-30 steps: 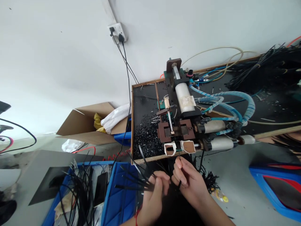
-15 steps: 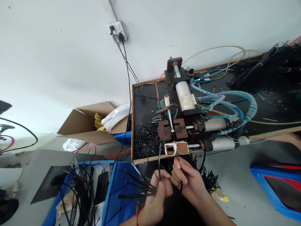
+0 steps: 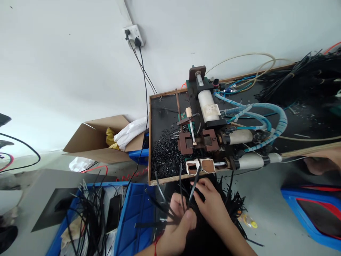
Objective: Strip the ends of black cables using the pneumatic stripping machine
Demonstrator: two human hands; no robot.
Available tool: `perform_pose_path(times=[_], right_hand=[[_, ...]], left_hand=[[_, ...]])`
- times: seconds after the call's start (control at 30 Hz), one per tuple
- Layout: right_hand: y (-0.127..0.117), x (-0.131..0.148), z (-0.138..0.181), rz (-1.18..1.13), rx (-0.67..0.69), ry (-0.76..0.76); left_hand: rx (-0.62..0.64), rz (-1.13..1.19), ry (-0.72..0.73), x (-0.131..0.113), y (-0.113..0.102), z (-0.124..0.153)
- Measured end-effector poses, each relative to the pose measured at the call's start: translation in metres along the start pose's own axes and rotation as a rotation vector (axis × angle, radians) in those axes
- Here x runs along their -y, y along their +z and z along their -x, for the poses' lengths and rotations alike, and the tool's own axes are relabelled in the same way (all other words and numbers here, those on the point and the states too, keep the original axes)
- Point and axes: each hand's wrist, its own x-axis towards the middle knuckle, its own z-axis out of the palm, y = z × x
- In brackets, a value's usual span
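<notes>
My left hand [image 3: 181, 221] is closed around several thin black cables [image 3: 151, 225], whose loose ends fan out to the left and upward. One black strip [image 3: 195, 183] rises from that fist toward the clamp pads. My right hand [image 3: 210, 197] is beside it with loosely bent, parted fingers; I see nothing held in it, though its thumb side is partly hidden. Just above the hands is a pair of white-edged brown clamp pads [image 3: 207, 166]. Behind them stand brown metal jaws [image 3: 210, 139], spread apart, with a small rod hanging between them.
Pneumatic cylinders [image 3: 243, 137] and blue hoses [image 3: 282, 121] extend right. Black cut bits [image 3: 166, 156] litter the wood-edged bench [image 3: 166, 180]. A blue crate [image 3: 137, 224] with cables stands lower left, a carton [image 3: 87, 140] behind it. Another person's arm [image 3: 323, 156] shows at right.
The brown metal jaws have parted. My right hand has left the clamp pads' front edge, its pinch loosened. Another black strip now stands up from my left hand.
</notes>
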Motion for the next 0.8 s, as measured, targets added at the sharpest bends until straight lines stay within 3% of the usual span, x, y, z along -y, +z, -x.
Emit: perform_pose_path(times=[0.07,0.27,0.33,0.43,0.57,0.67,0.8], right_hand=[[-0.006,0.011,0.002,-0.016,-0.074,-0.12],[-0.015,0.057,0.002,-0.322,0.066,-0.193],[-0.008,0.058,0.0,-0.445,0.089,-0.13],[0.006,0.05,-0.001,-0.786,0.146,0.095],[0.014,0.041,-0.005,-1.151,0.08,0.251],[0.007,0.04,-0.013,-1.301,0.118,0.269],[-0.001,0.039,-0.021,-1.405,0.201,0.344]], left_hand=[[-0.021,-0.023,-0.015,0.002,-0.002,0.0],[-0.053,-0.084,0.011,0.001,-0.002,-0.004],[-0.1,-0.097,0.0,0.0,0.0,-0.006],[-0.251,-0.148,-0.016,-0.004,0.003,-0.011],[-0.38,-0.193,0.099,-0.01,0.006,-0.02],[-0.359,-0.082,0.147,-0.012,0.008,-0.023],[-0.277,0.091,0.062,-0.012,0.013,-0.023]])
